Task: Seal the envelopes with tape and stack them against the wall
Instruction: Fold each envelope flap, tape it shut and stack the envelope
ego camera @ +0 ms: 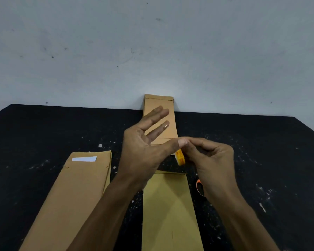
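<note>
A small roll of tape [180, 157] with a yellow-orange core hangs above the table, and my right hand [210, 160] grips it with curled fingers. My left hand [145, 142] is beside it with fingers spread straight, its thumb tip touching my right fingertips at the roll. Below both hands a yellow-brown envelope [170, 211] lies flat in front of me. A brown envelope [161, 122] leans against the wall [152, 51] behind my left fingers. To the left lies a pile of brown envelopes [76, 192], the top one showing a white slip near its far end.
The black tabletop [43, 133] is speckled with white flecks and paper scraps. An orange-handled tool [199, 187] lies half hidden under my right wrist. The wall runs along the table's far edge.
</note>
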Demonstrator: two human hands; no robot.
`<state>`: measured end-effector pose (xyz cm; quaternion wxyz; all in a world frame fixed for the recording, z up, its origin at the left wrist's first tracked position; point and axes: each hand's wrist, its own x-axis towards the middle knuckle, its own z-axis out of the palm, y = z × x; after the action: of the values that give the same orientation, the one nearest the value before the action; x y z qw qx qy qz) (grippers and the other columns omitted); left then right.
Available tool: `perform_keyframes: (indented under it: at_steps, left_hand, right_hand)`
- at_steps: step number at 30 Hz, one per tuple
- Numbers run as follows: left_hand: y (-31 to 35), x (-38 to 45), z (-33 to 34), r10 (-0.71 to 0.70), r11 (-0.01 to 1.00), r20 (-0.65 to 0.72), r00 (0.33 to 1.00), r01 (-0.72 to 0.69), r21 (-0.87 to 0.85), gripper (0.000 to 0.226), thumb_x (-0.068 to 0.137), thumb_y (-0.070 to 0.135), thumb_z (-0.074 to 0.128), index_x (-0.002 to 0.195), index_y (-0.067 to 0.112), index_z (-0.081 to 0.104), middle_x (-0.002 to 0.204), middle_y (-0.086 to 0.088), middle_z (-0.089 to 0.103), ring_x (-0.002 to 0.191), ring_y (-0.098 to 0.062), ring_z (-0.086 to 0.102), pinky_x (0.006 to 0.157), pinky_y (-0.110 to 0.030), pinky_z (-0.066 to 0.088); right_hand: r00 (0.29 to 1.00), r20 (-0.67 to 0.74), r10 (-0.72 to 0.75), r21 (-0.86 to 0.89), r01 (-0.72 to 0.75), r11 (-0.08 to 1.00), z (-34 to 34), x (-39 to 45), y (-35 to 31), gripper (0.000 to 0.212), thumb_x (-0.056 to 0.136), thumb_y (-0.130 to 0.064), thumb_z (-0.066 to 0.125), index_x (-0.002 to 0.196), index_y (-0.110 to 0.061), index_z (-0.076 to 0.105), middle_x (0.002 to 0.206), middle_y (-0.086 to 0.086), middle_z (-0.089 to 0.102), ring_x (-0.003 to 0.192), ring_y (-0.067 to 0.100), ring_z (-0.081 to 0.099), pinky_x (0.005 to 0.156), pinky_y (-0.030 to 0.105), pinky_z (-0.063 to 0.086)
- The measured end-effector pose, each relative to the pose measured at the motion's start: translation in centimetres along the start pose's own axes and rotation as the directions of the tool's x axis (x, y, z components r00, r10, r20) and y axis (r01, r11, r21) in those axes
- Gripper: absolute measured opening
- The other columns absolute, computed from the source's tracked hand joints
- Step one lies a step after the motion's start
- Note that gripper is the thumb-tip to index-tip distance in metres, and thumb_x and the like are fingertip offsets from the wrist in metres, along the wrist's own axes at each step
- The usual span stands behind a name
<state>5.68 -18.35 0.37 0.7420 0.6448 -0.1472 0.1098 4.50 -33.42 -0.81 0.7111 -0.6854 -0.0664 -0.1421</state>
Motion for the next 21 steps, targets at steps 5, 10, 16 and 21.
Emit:
perform_keyframes:
  at_steps: [5,10,16,21]
  left_hand:
    - [-1.5,0.4,0.1,0.068,0.969,-0.05,0.996,-0.054,0.242,0.053,0.061,0.045,0.086,0.111,0.037,0.068,0.147,0.016,0.048,0.132,-0.006,0.051,0.099,-0.042,0.053]
    - [-3.4,0.5,0.5,-0.087,0.75,0.038,0.995,0.041,0.661,0.048,0.052,0.064,0.082,0.087,0.034,0.068,0.151,0.015,0.042,0.136,-0.007,0.04,0.105,-0.044,0.043]
    - [-5.8,0.7,1.3,-0.07,0.653,0.039,0.997,0.016,0.758,0.012,0.08,0.029,0.079,0.081,0.019,0.073,0.146,0.004,0.05,0.129,-0.014,0.05,0.098,-0.035,0.046]
    - [-6.2,0.9,1.6,-0.057,0.544,0.048,0.997,-0.009,0.839,0.014,0.084,0.03,0.074,0.091,0.019,0.073,0.147,0.004,0.049,0.126,-0.015,0.052,0.091,-0.038,0.051]
  right_hand:
    - [0.989,-0.135,0.064,0.027,-0.061,0.998,-0.3,1.3,1.0,0.012,0.086,-0.01,0.073,0.096,-0.007,0.078,0.085,0.006,0.078,0.083,0.019,0.076,0.073,0.03,0.062]
    - [0.967,-0.191,0.166,-0.068,-0.181,0.981,-1.3,2.6,2.6,0.004,0.086,-0.009,0.075,0.089,-0.01,0.078,0.076,0.003,0.077,0.074,0.019,0.075,0.066,0.035,0.063]
    - [0.953,-0.2,0.226,-0.279,-0.277,0.92,-2.5,3.6,4.8,0.008,0.085,-0.016,0.078,0.083,-0.023,0.079,0.072,-0.003,0.076,0.066,0.015,0.073,0.063,0.032,0.058]
    - [0.983,-0.16,0.093,-0.749,-0.183,0.637,-2.6,4.0,6.4,0.007,0.087,-0.035,0.074,0.091,-0.034,0.08,0.092,-0.009,0.075,0.084,0.012,0.067,0.071,0.036,0.058]
